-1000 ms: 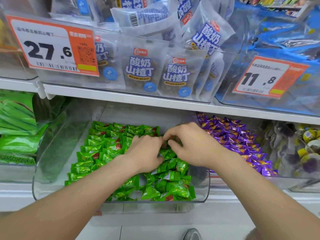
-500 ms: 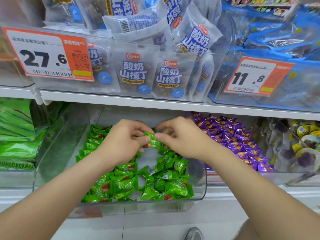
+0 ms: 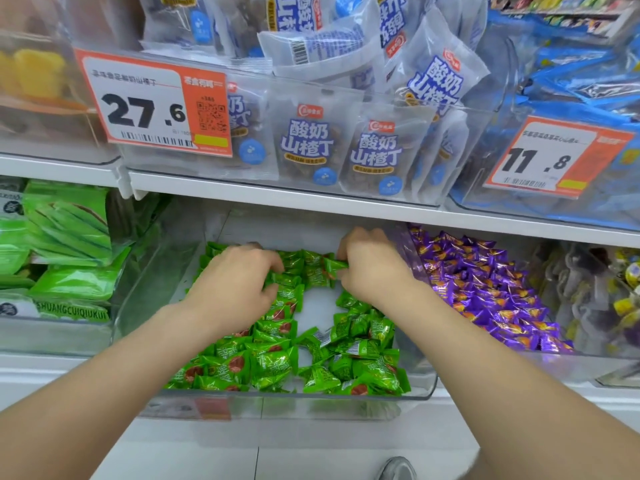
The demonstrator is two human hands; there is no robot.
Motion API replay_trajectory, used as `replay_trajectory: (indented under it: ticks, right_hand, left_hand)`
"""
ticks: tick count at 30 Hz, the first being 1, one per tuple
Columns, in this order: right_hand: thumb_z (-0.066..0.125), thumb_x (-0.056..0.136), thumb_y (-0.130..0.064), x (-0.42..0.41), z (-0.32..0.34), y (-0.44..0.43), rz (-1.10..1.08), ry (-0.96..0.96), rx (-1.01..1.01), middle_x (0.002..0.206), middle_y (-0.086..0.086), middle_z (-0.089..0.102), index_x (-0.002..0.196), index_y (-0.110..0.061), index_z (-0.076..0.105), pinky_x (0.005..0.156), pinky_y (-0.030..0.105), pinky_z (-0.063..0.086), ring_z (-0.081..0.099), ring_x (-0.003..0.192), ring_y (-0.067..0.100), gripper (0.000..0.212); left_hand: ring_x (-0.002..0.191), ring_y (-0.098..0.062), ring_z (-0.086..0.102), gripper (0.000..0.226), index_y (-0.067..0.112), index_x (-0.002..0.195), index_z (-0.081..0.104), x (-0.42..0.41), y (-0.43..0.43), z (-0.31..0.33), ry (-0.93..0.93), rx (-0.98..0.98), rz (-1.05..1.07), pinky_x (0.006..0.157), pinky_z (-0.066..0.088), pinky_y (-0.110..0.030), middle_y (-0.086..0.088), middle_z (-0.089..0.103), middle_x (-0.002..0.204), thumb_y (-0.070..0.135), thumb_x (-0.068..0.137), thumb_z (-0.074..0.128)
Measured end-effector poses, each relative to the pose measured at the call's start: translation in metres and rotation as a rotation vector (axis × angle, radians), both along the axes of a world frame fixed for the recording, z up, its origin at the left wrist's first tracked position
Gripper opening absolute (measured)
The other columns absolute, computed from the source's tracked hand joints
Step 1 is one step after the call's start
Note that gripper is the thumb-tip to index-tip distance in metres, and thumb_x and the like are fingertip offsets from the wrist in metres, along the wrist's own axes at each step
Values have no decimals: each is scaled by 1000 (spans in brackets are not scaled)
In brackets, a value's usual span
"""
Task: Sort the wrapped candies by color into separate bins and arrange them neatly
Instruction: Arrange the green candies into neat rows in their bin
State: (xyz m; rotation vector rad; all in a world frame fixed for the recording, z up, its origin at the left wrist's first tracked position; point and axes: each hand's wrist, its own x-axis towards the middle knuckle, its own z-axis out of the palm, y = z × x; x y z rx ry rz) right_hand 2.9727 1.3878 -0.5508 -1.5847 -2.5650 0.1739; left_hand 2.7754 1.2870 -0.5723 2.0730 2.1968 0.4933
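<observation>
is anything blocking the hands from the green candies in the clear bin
Nothing visible does. The left hand and right hand are both inside the clear bin, gripping green candies near its back.

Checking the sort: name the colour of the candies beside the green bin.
Purple candies, orange accents; head view.

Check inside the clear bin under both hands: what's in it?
Only green wrapped candies show in the clear bin, with a bare patch of floor mid-bin. The right hand pinches one; the left hand covers others. Whatever lies beneath the hands is hidden.
</observation>
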Motion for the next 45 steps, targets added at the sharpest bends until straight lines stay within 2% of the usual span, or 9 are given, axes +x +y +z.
replay_trajectory:
  ticks: [7, 13, 19, 24, 28, 30, 33, 37, 45]
  right_hand:
    - [84, 83, -20, -28, -22, 9, 4, -98, -102, 126, 19, 55, 126, -10, 60, 100, 42, 53, 58, 120, 42, 51]
    - [71, 89, -7, -39, -27, 14, -30, -102, -112, 129, 20, 54, 127, -7, 56, 85, 36, 47, 60, 119, 42, 41]
    - [77, 87, -20, -37, -27, 15, -24, -81, -180, 131, 19, 51, 129, -9, 56, 93, 36, 49, 57, 120, 41, 48]
    - [80, 83, -26, -38, -25, 13, -29, -71, -224, 123, 16, 51, 101, -12, 55, 84, 31, 45, 59, 110, 38, 34]
    - [81, 78, -29, -39, -26, 12, -65, -54, -221, 98, 10, 48, 73, -18, 38, 75, 29, 39, 58, 101, 37, 45]
    - [81, 79, -29, -39, -27, 12, -66, -51, -206, 100, 10, 44, 78, -18, 42, 76, 30, 41, 57, 103, 38, 40]
    - [81, 82, -26, -39, -28, 16, -38, -64, -151, 118, 15, 52, 104, -12, 61, 88, 36, 51, 58, 112, 40, 32]
    - [79, 85, -17, -44, -34, 20, 23, -64, -83, 121, 13, 49, 113, -11, 63, 94, 42, 54, 59, 110, 41, 33]
    - [80, 88, -16, -45, -39, 18, 21, -145, 60, 107, 15, 57, 116, -7, 53, 73, 37, 44, 63, 104, 40, 40]
  left_hand:
    - [114, -30, 59, 38, 36, 129, 63, 5, -3, -4, 130, -143, -84, 97, 52, -46, -2, 58, 121, 44, 92, 65]
    - [116, -28, 59, 35, 35, 128, 63, 4, -3, -2, 142, -165, -97, 96, 52, -45, -1, 58, 124, 45, 94, 63]
    - [117, -26, 59, 34, 34, 128, 64, 2, -5, -3, 136, -140, -103, 97, 51, -43, 0, 58, 124, 44, 96, 62]
    - [115, -25, 60, 31, 33, 125, 65, 1, -6, -5, 131, -119, -105, 97, 51, -44, 1, 60, 121, 42, 96, 61]
    - [114, -25, 60, 30, 32, 124, 65, 1, -7, -5, 131, -116, -108, 97, 51, -44, 1, 60, 120, 42, 96, 61]
    - [115, -25, 60, 31, 32, 125, 65, 1, -7, -5, 137, -117, -112, 97, 50, -43, 1, 60, 120, 42, 96, 60]
    - [119, -26, 57, 34, 32, 128, 64, 1, -7, -7, 143, -138, -128, 100, 49, -44, 0, 58, 123, 43, 97, 61]
    - [124, -28, 51, 38, 32, 133, 60, 2, -6, -8, 185, -174, -157, 103, 46, -46, -1, 54, 131, 47, 98, 59]
    - [122, -28, 52, 38, 33, 134, 60, 3, -6, -8, 202, -176, -182, 102, 46, -45, 0, 55, 130, 47, 99, 58]
